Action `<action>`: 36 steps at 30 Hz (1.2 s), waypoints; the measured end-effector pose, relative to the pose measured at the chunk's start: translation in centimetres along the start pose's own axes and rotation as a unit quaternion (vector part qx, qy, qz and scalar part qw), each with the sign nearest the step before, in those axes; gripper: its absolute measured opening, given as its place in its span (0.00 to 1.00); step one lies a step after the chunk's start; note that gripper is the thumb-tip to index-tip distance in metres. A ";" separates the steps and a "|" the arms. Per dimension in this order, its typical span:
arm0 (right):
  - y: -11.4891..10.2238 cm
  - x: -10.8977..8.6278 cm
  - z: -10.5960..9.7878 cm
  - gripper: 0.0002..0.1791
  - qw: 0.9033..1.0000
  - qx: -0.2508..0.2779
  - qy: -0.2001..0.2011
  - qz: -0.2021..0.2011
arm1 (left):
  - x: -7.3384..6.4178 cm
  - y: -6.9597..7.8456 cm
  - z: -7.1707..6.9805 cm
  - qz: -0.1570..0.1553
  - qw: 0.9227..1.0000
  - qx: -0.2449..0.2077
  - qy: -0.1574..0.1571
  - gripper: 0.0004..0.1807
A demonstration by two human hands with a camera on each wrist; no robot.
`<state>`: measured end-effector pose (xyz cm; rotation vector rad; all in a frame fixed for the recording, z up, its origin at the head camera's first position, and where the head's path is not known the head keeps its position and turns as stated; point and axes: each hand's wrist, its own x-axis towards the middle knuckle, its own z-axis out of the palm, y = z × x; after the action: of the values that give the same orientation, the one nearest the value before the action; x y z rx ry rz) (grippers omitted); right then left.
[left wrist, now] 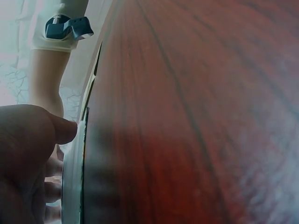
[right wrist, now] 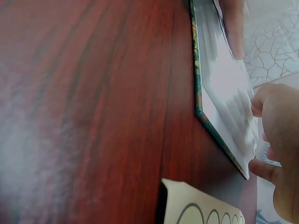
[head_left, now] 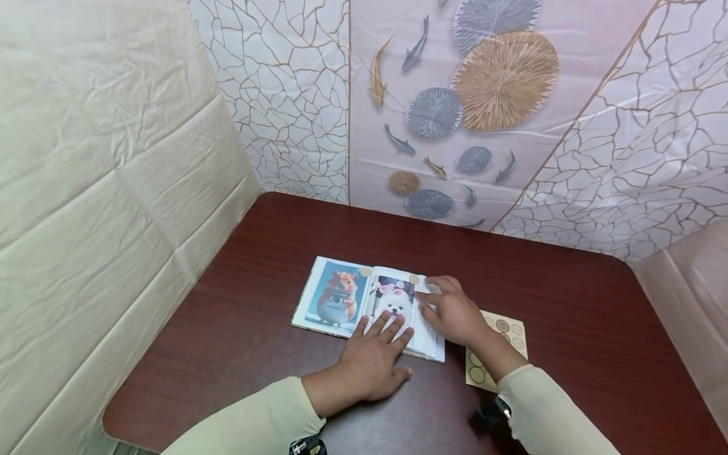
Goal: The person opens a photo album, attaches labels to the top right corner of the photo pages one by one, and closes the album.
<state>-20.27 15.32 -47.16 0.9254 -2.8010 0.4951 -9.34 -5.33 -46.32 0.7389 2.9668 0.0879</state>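
An open photo album [head_left: 301, 309] lies on the table, with a hamster picture [head_left: 339, 294] in its left page and a white dog picture [head_left: 392, 304] in its right one. A small round sticker [head_left: 366, 272] sits near the top of the left page; another sticker [head_left: 414, 279] is by the dog picture's upper right corner. My left hand [head_left: 372, 363] rests with spread fingers over the right page's lower part. With fingers extended, my right hand [head_left: 455, 313] touches the right side of that page. Loose page edges [right wrist: 224, 88] show above the cover in the right wrist view.
A tan sheet of round stickers [head_left: 478, 374] lies right of the album, partly under my right forearm. The dark red table [head_left: 239, 354] meets a patterned backdrop at its far edge. Pale cloth [head_left: 85, 253] hangs along the left side.
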 end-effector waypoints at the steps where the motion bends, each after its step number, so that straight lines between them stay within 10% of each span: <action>1: -0.1 -0.2 -0.1 0.17 1.000 0.000 0.001 -0.005 | 0.0 0.0 0.0 0.001 1.000 0.000 0.003 0.37; 14: -0.8 -2.1 -0.6 0.18 0.999 0.010 0.006 -0.051 | 0.4 -0.2 0.0 -0.001 1.000 -0.012 0.017 0.31; 36: -1.3 -5.7 -2.1 0.24 1.000 -0.003 -0.007 -0.016 | 1.6 -1.5 0.1 0.032 0.988 0.004 0.150 0.24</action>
<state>-14.91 18.22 -46.26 0.9739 -2.7938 0.4783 -11.48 -5.91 -46.65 0.8934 3.2254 0.2098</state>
